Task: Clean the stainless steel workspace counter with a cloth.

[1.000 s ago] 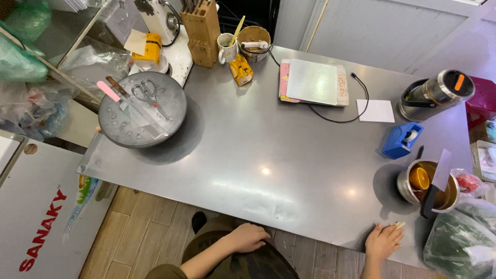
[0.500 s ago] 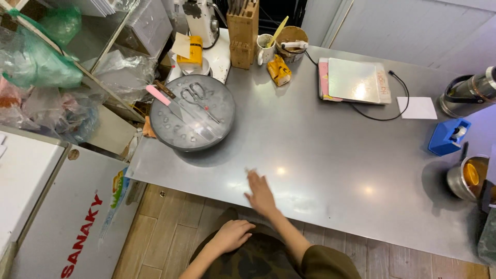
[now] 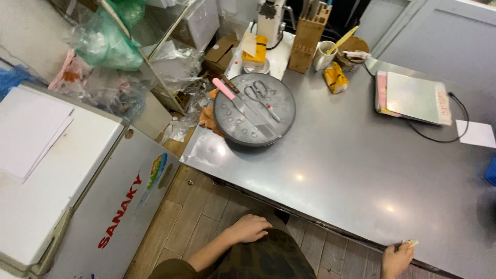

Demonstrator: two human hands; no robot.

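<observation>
left hand [image 3: 249, 229]: fingers curled on camouflage cloth | right hand [image 3: 397, 258]: fingers gripping steel table [image 3: 361, 170] edge

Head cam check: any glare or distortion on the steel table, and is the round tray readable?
Head view: two small glare spots on the steel table; wide-angle lens bends its edges; round tray sharp, knife and scissors legible; right hand cut by the bottom edge.
</observation>
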